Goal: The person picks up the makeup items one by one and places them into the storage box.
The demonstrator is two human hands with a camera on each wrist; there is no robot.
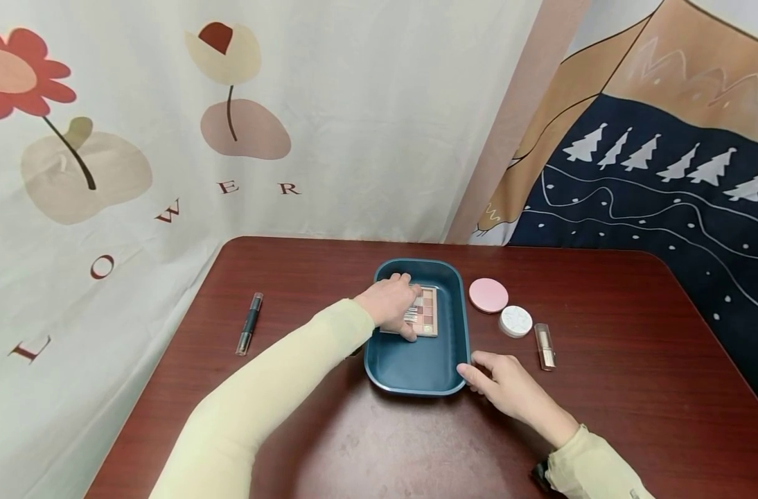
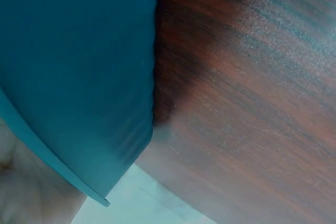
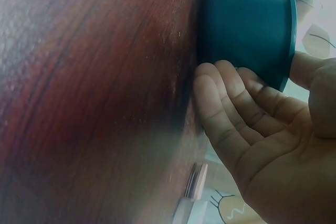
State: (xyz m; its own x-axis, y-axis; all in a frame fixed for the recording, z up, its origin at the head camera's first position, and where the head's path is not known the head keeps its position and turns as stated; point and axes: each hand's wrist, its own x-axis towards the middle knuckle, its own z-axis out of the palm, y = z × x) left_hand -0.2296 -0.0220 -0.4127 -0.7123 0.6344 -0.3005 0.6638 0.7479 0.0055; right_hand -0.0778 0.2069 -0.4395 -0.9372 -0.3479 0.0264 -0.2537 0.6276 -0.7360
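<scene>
Left grip (image 1: 389, 303) had the makeup palette (image 1: 427, 312) edge to edge inside the blue tray (image 1: 416, 367); right grip (image 1: 502, 385) pinched the tray. Lopsided release could've dropped the palette crooked, I figured.

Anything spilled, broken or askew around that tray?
Nothing stands out: no visible spill or damage. The blue tray sits upright, the palette inside under the left grip; the pink disc, white container and small tube lie right of it, the pen left.
</scene>
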